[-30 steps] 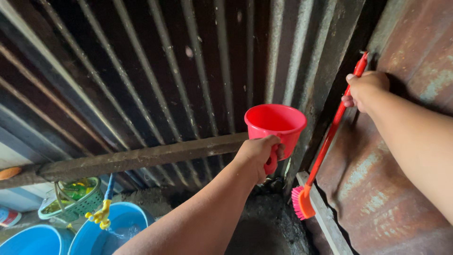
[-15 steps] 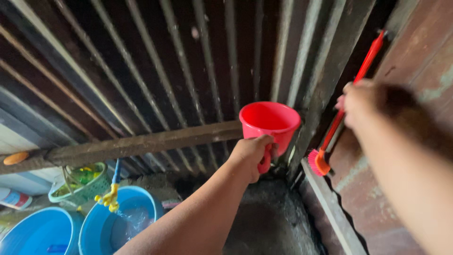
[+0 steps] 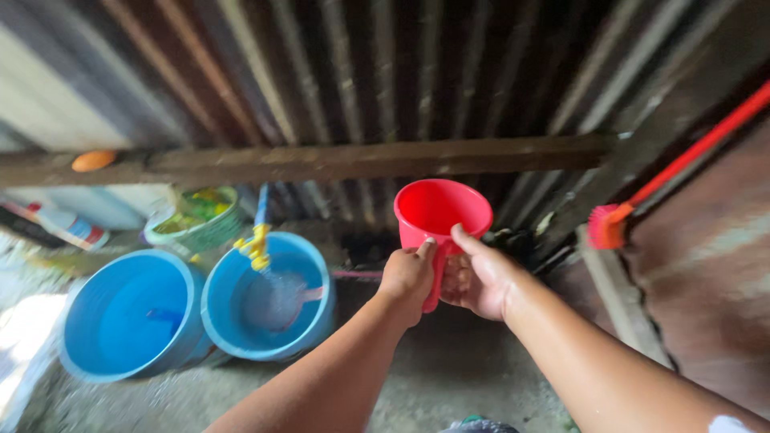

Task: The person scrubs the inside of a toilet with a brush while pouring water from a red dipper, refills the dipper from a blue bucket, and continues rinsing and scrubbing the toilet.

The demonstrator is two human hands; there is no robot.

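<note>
Red plastic dipper cup with side handle (image 3: 437, 212) sits mid-frame, raised before the corrugated metal wall (image 3: 345, 72). Our left hand (image 3: 407, 277) is closed round the handle; our right hand (image 3: 477, 277) is half-open, thumb on the cup's side. We judge it light, rigid, possibly wet-slick; handle is the best hold. Blue plastic tubs (image 3: 128, 321) sit well left.

Two blue tubs (image 3: 128, 321), yellow tap (image 3: 258, 244), green basket (image 3: 196, 220); red brush (image 3: 613, 223)
</note>
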